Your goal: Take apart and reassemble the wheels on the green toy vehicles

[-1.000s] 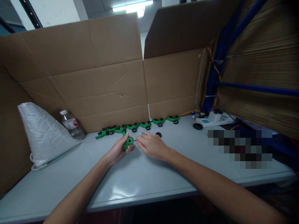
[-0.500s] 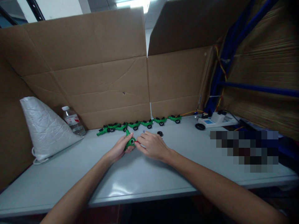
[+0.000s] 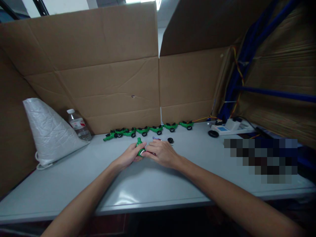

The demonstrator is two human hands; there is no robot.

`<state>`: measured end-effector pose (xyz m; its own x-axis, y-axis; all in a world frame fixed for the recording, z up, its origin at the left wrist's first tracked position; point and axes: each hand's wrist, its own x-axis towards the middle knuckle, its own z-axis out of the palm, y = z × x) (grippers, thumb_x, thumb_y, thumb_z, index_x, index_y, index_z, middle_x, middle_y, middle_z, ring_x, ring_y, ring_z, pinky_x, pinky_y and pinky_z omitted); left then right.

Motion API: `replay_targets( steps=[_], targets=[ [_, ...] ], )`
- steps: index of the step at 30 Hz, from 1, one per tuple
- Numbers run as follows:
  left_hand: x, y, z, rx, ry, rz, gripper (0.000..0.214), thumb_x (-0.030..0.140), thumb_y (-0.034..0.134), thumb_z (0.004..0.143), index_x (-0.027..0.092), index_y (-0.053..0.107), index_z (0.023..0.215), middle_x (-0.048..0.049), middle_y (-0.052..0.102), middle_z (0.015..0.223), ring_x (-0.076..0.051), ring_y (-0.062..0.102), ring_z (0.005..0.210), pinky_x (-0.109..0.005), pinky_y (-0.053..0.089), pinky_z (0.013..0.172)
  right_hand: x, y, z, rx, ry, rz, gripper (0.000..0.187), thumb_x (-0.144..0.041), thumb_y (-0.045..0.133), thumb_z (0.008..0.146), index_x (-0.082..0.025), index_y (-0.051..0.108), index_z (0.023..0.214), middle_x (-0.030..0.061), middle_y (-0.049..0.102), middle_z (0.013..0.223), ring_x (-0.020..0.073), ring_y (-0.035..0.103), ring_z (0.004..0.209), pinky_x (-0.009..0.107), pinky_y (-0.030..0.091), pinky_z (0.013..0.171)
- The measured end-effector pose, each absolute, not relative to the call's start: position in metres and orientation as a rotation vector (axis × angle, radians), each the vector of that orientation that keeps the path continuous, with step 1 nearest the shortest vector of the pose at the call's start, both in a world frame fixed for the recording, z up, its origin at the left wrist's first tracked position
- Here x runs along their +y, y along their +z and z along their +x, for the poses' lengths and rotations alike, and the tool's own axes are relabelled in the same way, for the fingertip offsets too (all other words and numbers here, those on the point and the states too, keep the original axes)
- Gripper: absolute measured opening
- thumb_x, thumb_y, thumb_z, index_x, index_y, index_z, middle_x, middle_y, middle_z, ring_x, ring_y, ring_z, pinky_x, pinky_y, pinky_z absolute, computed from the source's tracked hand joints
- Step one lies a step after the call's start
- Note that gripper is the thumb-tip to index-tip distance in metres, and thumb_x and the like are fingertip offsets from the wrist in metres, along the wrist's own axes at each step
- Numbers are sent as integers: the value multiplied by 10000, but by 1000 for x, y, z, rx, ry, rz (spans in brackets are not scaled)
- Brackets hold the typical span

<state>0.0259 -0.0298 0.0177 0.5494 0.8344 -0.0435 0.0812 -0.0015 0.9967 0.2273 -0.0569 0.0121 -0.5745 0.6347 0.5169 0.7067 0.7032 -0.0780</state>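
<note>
My left hand [image 3: 129,155] is closed around a green plastic toy vehicle body [image 3: 139,142], holding it above the table with its narrow end pointing away. A round fitting shows on its near side. My right hand [image 3: 161,152] is pinched against that side, with a thin red piece [image 3: 151,152] between its fingers; most of it is hidden, so its kind is unclear. A small bluish-and-red end shows by the knuckles. Just beyond the right hand a black toy wheel [image 3: 170,140] lies on the white table [image 3: 128,186].
Several green toy vehicles [image 3: 142,131] with black wheels stand in a row along the cardboard wall [image 3: 118,79]. To the left are a white bag [image 3: 53,135] and a water bottle [image 3: 79,126]. A power strip [image 3: 234,127] and a black round object [image 3: 213,133] lie right.
My left hand has tilted the green body more upright. The right hand stays against its side, fingers slightly shifted. The whole view has moved a little.
</note>
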Motion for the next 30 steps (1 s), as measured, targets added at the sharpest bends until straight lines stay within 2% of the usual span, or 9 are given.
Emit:
replay_targets(
  steps=[4,8,14,20,24,27,30],
  targets=[
    [-30,21,27,959,818,1650,588,697,608,909,197,500,619,41,412,507,-95,325,457,-262,208,467,-54,13,229,-2394,-122,-1062,474,-528,423,1098,-226,745,926,41,728,866,187,626,877,299,419,848],
    [-28,19,27,1088,942,1826,562,675,623,911,197,535,628,21,496,515,-121,411,485,-265,309,514,-52,14,233,-2394,-68,-1207,492,-556,442,1082,-226,760,904,58,757,892,208,665,923,301,432,842],
    [-18,7,24,1162,1005,1968,470,622,634,929,180,610,770,4,593,628,-150,503,576,-265,377,582,-51,22,246,-2418,-58,-1464,560,-602,382,1075,-254,795,929,71,789,941,234,715,911,291,437,739],
    [-15,6,17,1195,942,2153,396,580,592,970,187,641,962,-5,643,796,-188,584,744,-298,451,734,-51,29,254,-2387,-83,-1579,592,-602,368,1071,-214,792,927,112,787,954,256,717,875,311,423,695],
    [-13,2,14,1240,978,2198,380,556,609,964,198,617,1091,-42,687,987,-223,637,902,-333,469,857,-52,26,252,-2392,-29,-1475,511,-635,483,1028,-201,741,944,107,765,953,258,697,876,311,401,689],
    [-8,-2,12,1299,1023,2161,380,541,595,974,206,581,1153,-53,696,1030,-237,655,952,-351,473,893,-55,22,246,-2496,52,-1257,449,-641,612,965,-202,689,1022,96,741,1007,252,680,920,308,398,715],
    [-1,-6,9,1368,1070,2090,385,526,608,965,214,551,1183,-54,703,1039,-242,663,953,-362,477,896,-57,17,242,-2599,91,-1115,369,-562,625,983,-202,664,1049,92,725,1044,235,671,915,305,393,725]
  ],
)
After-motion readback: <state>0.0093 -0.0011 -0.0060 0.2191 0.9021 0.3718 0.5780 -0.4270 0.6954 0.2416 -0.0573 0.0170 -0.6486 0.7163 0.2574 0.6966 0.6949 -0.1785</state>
